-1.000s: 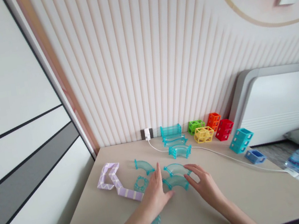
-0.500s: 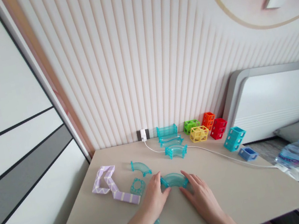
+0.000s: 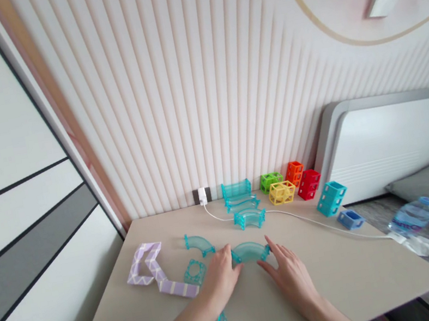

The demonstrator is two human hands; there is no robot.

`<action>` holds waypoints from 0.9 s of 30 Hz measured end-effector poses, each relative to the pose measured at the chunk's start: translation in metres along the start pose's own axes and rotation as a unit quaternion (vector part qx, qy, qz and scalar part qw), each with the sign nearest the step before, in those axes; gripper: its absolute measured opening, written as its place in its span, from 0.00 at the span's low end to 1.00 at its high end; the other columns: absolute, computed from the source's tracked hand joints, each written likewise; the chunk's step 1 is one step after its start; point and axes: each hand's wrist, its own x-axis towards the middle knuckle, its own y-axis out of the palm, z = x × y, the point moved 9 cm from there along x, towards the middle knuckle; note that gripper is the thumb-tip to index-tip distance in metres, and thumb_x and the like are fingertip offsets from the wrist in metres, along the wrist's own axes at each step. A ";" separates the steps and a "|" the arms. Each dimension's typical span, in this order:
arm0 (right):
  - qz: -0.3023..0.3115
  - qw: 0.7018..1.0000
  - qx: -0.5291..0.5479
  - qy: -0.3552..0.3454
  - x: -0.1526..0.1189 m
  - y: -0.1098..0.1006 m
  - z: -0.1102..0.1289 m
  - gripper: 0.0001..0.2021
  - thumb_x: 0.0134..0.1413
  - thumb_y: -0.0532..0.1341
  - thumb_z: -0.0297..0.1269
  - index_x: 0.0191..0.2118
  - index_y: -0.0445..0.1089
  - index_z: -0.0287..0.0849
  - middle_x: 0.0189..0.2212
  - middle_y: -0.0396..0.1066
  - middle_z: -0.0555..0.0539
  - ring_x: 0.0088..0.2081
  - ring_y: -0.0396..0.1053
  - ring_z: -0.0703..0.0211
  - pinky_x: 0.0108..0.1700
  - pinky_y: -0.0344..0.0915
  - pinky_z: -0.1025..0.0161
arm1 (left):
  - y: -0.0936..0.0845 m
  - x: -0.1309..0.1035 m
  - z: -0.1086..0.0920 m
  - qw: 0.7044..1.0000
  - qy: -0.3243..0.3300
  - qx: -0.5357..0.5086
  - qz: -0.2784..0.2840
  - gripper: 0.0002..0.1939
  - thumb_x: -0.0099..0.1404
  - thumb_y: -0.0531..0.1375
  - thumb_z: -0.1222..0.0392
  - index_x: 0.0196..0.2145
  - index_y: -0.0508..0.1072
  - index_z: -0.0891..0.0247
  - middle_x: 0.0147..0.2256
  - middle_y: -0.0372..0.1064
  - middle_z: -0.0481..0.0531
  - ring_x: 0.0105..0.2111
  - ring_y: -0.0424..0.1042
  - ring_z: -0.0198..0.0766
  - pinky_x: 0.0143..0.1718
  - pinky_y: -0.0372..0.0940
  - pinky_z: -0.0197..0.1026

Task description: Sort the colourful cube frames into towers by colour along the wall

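Left hand (image 3: 220, 272) closed on left end of teal curved tube (image 3: 250, 251), middle of table (image 3: 360, 278). Right hand (image 3: 291, 271) half-spread at right end, can't tell if gripping. Purple strip (image 3: 177, 286) left; red block (image 3: 309, 185) far right.

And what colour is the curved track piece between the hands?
The curved track piece is see-through teal, clearest in the head view.

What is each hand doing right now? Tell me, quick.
Left hand: closed on the left end of the curved teal piece.
Right hand: fingers around its right end; whether they grip cannot be told.
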 end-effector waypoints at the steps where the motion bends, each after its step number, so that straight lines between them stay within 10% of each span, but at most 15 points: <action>1: -0.002 1.000 -0.004 -0.003 0.007 -0.001 -0.004 0.28 0.64 0.61 0.49 0.65 0.65 0.42 0.47 0.80 0.38 0.48 0.78 0.42 0.51 0.73 0.49 | -0.001 0.007 -0.003 1.000 0.003 0.004 0.002 0.24 0.65 0.65 0.62 0.58 0.70 0.65 0.52 0.77 0.62 0.54 0.76 0.51 0.56 0.67 0.47; 18: 0.009 0.999 0.017 0.033 0.040 0.014 -0.050 0.33 0.61 0.62 0.46 0.68 0.60 0.40 0.51 0.76 0.37 0.54 0.74 0.41 0.56 0.69 0.46 | 0.007 0.052 -0.044 0.999 0.021 0.047 -0.013 0.30 0.66 0.64 0.60 0.63 0.65 0.70 0.47 0.78 0.65 0.51 0.77 0.53 0.51 0.68 0.46; 23: -0.082 0.996 0.020 -0.004 0.029 -0.014 -0.035 0.35 0.62 0.62 0.46 0.70 0.55 0.38 0.61 0.67 0.32 0.60 0.68 0.37 0.57 0.69 0.43 | -0.042 0.035 -0.024 0.993 0.062 0.058 -0.085 0.32 0.73 0.55 0.51 0.68 0.57 0.69 0.56 0.71 0.68 0.59 0.69 0.54 0.60 0.64 0.52; 27: -0.125 0.982 0.047 -0.135 0.024 -0.043 0.015 0.14 0.69 0.56 0.36 0.55 0.72 0.45 0.47 0.77 0.40 0.48 0.75 0.48 0.52 0.70 0.50 | -0.093 0.024 0.041 0.990 0.056 0.070 -0.109 0.21 0.74 0.49 0.60 0.61 0.69 0.63 0.57 0.72 0.64 0.60 0.68 0.53 0.64 0.60 0.56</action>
